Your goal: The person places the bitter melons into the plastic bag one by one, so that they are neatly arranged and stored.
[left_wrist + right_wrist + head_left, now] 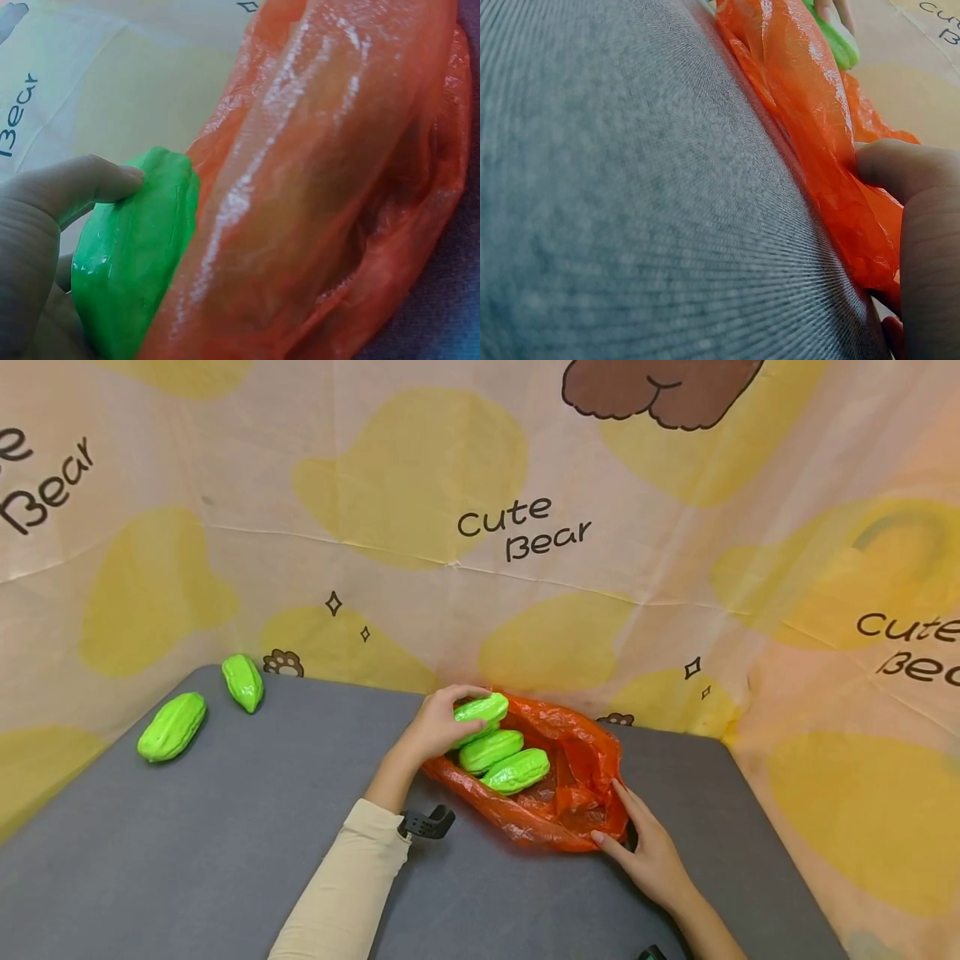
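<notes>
My left hand (431, 727) holds a bright green, ridged bitter melon (489, 708) at the left side of an open red plastic bag (517, 828). In the left wrist view the thumb lies over the top of this melon (139, 255), and the bag (300, 187) bulges beside it. Two more bitter melons, one in the middle (491, 751) and one nearer (517, 772), lie inside the bag. At the bag's right end my right hand (654, 858) grips the rim, thumb on the near side. The right wrist view shows that thumb (900, 166) against the crinkled plastic.
Two other green bitter melons lie at the table's far left, one plump (172, 727) and one smaller (243, 682). Behind the grey table (225, 852) hangs a printed cloth (405, 468), close to the bag's far side. A black band (429, 822) circles my left wrist.
</notes>
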Action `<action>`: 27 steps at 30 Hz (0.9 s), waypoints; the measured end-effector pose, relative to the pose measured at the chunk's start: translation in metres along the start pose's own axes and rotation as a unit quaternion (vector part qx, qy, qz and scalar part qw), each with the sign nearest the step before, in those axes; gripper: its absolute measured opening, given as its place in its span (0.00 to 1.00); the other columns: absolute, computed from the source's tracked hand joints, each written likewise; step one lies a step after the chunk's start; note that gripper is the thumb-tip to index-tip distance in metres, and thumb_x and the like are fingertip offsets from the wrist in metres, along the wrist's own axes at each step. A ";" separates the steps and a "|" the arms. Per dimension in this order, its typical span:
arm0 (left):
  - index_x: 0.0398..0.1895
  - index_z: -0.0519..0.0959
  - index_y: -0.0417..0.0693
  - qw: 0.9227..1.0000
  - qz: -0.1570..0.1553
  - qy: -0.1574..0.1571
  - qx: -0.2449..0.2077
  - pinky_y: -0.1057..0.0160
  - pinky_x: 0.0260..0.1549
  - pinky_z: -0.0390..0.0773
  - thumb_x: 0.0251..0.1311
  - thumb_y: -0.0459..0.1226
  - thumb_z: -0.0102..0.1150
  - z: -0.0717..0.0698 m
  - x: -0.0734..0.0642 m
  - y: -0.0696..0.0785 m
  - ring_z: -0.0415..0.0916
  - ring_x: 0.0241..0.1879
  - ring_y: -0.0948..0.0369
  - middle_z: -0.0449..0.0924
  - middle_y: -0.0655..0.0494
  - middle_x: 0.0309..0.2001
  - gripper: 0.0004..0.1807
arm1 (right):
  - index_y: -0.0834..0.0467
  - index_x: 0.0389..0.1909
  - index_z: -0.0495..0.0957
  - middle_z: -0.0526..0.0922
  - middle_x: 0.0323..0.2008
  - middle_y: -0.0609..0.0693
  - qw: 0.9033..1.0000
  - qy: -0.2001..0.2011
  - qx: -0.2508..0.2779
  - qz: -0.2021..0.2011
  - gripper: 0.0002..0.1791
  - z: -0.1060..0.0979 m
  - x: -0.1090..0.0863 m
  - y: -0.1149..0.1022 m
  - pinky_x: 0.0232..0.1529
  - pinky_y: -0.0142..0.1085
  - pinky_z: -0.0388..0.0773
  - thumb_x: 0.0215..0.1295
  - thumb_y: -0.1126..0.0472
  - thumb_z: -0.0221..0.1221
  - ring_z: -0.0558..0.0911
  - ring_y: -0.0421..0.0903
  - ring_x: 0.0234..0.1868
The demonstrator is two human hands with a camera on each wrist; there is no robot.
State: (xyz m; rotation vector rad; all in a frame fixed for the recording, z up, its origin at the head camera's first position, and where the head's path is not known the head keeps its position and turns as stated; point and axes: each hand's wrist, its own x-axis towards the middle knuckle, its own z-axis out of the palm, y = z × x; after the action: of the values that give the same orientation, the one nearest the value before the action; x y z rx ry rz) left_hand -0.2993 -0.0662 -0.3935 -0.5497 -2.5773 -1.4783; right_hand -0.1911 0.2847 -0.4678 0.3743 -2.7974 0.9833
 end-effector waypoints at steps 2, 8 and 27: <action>0.60 0.81 0.53 1.000 -0.004 -0.001 0.003 0.50 0.58 0.78 0.58 0.36 0.69 0.000 0.000 0.000 0.78 0.58 0.53 0.81 0.52 0.61 0.24 | 0.53 0.79 0.56 0.62 0.75 0.66 1.000 0.001 0.000 -0.001 0.47 0.000 0.001 0.000 0.64 0.72 0.63 0.64 0.46 0.67 0.65 0.69 0.73; 0.60 0.81 0.52 1.000 -0.003 -0.008 0.012 0.50 0.58 0.78 0.60 0.37 0.69 0.003 0.001 -0.003 0.79 0.57 0.53 0.82 0.52 0.61 0.23 | 0.54 0.79 0.57 0.62 0.75 0.66 1.000 0.001 -0.001 -0.004 0.47 0.000 0.001 -0.001 0.65 0.71 0.63 0.64 0.47 0.67 0.65 0.68 0.73; 0.61 0.80 0.51 0.997 -0.021 -0.037 0.057 0.49 0.63 0.75 0.64 0.43 0.66 0.007 0.000 -0.001 0.76 0.63 0.52 0.81 0.51 0.61 0.22 | 0.54 0.79 0.57 0.62 0.75 0.67 1.000 0.001 -0.002 -0.005 0.47 -0.001 0.001 -0.002 0.65 0.71 0.64 0.64 0.47 0.67 0.65 0.69 0.73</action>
State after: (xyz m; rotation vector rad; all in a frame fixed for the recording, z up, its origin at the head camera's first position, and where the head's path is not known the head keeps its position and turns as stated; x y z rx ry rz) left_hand -0.2993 -0.0603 -0.3981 -0.5494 -2.7262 -1.3371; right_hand -0.1911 0.2838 -0.4661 0.3867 -2.7921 0.9763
